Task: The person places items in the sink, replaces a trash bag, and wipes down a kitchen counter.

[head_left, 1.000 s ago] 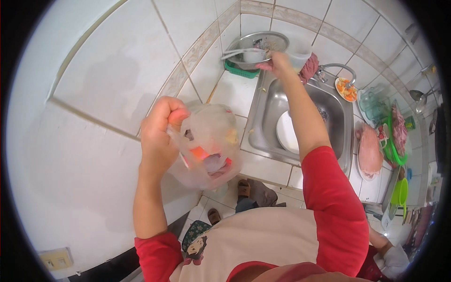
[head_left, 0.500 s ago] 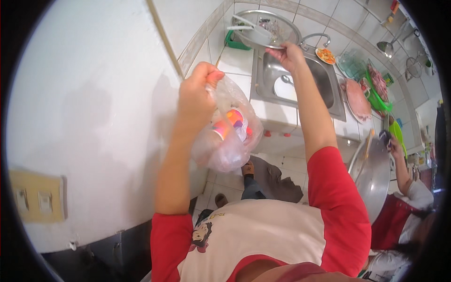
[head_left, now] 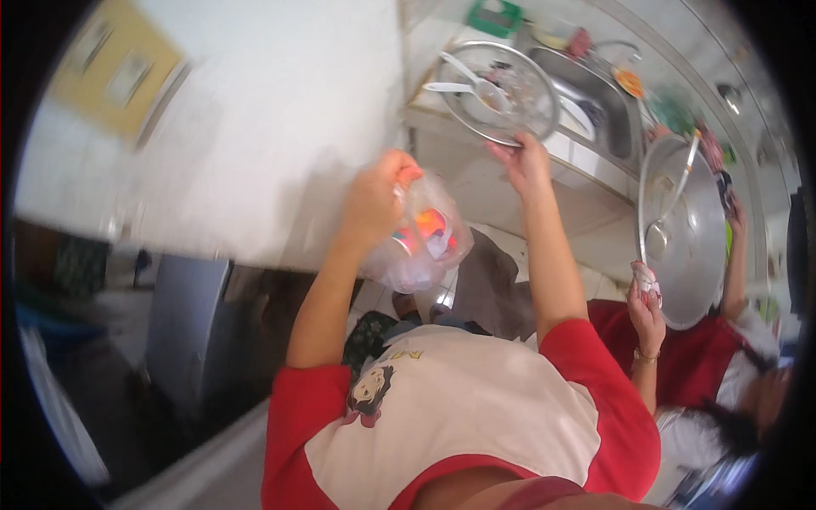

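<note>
My left hand [head_left: 374, 202] is closed on the gathered top of a clear plastic bag [head_left: 408, 268], which hangs below it. Through the film show orange, pink and white crumpled packaging and other contents I cannot make out. My right hand [head_left: 525, 166] grips the near rim of a round, shallow metal tray [head_left: 476, 124], thumb and fingers at its edge. Two white-handled spoons [head_left: 489, 95] and small dark and pale scraps lie in the tray. It is held up in front of the counter edge, left of the sink.
A steel sink [head_left: 625, 106] with a white plate [head_left: 578, 115] in it stands behind. At the right a co-worker holds a large metal pot [head_left: 693, 229] with a ladle [head_left: 659, 234] in it, using cloths. A plate of orange food [head_left: 629, 82] and a green basket [head_left: 493, 17] sit on the counter.
My view has turned, and the tray has come away from above the sink toward the left. The bag is still in my left hand. The co-worker's pot now shows more fully, held in both hands.
</note>
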The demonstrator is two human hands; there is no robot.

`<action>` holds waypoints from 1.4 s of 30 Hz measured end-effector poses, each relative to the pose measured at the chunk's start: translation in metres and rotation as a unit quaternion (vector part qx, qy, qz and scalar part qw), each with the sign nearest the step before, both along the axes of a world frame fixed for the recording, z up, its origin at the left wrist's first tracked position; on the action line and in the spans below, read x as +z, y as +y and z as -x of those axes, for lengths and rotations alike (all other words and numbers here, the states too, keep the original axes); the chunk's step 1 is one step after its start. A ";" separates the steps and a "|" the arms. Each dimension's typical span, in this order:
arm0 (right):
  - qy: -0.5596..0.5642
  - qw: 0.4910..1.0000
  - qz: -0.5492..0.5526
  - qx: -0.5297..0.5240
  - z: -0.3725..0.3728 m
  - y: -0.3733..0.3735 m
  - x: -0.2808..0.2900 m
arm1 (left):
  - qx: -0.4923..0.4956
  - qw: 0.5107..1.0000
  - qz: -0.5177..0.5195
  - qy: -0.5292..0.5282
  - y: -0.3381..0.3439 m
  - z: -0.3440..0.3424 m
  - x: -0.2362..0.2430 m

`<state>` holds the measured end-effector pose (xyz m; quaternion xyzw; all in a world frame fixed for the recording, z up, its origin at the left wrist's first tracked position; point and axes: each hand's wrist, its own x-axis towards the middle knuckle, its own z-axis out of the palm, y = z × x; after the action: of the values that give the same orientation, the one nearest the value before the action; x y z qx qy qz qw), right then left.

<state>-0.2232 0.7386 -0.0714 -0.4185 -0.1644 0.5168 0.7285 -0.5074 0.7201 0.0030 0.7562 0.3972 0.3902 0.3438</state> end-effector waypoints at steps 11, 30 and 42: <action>-0.047 0.996 0.024 0.065 0.053 -0.173 -0.036 | 0.196 0.980 0.035 0.007 -0.200 0.141 -0.003; 0.068 0.972 0.162 0.159 0.021 -0.169 -0.062 | 0.626 0.776 0.024 0.073 -0.226 0.325 -0.063; 0.075 0.978 0.068 0.181 0.049 -0.178 -0.052 | 0.775 0.632 -0.014 0.022 -0.317 0.379 -0.070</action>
<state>-0.2719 0.5609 -0.1236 -0.3903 -0.1473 0.6800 0.6030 -0.8866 0.4034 -0.0672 0.1831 0.8389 0.5019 -0.1039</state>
